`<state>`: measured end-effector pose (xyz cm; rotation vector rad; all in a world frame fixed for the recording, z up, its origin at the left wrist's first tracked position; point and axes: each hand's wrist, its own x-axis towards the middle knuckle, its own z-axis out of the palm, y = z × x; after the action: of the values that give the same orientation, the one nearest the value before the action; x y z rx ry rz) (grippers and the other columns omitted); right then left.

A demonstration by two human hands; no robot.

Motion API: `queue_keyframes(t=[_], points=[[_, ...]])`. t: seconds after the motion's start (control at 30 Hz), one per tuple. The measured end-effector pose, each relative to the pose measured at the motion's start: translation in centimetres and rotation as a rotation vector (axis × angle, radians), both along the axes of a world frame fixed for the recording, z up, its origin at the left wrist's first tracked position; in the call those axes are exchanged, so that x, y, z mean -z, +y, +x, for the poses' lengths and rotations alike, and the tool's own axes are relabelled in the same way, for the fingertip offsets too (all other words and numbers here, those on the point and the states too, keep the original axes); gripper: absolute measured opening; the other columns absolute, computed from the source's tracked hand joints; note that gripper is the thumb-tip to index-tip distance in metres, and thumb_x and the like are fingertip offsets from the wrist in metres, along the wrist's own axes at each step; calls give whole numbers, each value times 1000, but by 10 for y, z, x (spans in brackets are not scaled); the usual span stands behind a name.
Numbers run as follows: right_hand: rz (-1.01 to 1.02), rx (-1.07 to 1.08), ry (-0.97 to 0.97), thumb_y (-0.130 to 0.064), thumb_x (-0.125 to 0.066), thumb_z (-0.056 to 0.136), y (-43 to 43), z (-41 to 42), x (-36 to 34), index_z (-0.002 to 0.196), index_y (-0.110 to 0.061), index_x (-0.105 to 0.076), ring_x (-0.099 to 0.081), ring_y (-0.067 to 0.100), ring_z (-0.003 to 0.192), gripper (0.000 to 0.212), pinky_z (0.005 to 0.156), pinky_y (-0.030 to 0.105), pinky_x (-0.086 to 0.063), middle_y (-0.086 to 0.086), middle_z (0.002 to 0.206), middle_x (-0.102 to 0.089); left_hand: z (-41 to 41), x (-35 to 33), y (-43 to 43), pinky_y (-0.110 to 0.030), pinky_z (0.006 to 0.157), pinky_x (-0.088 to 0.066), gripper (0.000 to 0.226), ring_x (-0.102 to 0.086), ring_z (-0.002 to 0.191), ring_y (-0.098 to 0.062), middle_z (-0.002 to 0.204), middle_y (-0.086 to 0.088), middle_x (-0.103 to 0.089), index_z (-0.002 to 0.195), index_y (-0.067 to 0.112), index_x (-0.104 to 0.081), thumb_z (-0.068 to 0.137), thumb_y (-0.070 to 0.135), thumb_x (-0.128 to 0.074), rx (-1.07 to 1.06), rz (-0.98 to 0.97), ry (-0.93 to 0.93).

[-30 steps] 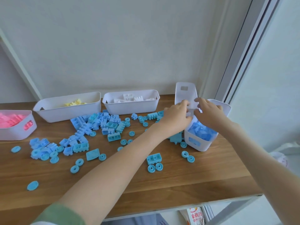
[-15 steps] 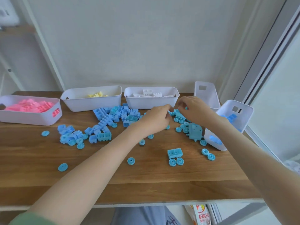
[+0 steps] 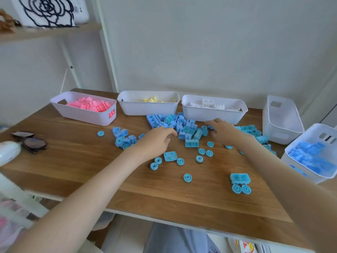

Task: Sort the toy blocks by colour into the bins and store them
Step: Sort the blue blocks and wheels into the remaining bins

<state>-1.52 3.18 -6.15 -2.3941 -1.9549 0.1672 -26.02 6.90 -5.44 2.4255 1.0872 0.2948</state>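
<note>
A pile of blue blocks (image 3: 182, 125) lies mid-table in front of the bins, with loose blue wheels (image 3: 187, 177) and a small blue two-stud block (image 3: 240, 178) scattered nearer me. My left hand (image 3: 156, 141) hovers at the pile's left edge, fingers loosely curled, nothing visibly held. My right hand (image 3: 223, 131) reaches over the pile's right side, fingertips touching blocks by the white-block bin (image 3: 209, 115). At the far right stands the blue-block bin (image 3: 287, 159), partly filled. The pink-block bin (image 3: 82, 115) and yellow-block bin (image 3: 147, 109) stand along the back.
An empty white bin (image 3: 280, 123) stands at the back right beside the blue-block bin. Sunglasses (image 3: 30, 141) and a white object (image 3: 7, 152) lie at the table's left end. A shelf post rises behind the pink-block bin.
Both hands left the blue-block bin and moved left to the blue pile. The view swung left, so the pink-block bin and sunglasses came into sight.
</note>
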Motion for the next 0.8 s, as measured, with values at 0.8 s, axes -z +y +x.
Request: queue_keyframes(t=[0.8], points=[[-12,6,14,-27,-50,92,-2,6,4,112,-23,-55,-44,21,113,21,97,40,-29,1,115,-52,53,12,-9,-27,85,-37,30,-42,104,-17,109,-1,-51,111,14,-48,90,31,-61,139,151,72]])
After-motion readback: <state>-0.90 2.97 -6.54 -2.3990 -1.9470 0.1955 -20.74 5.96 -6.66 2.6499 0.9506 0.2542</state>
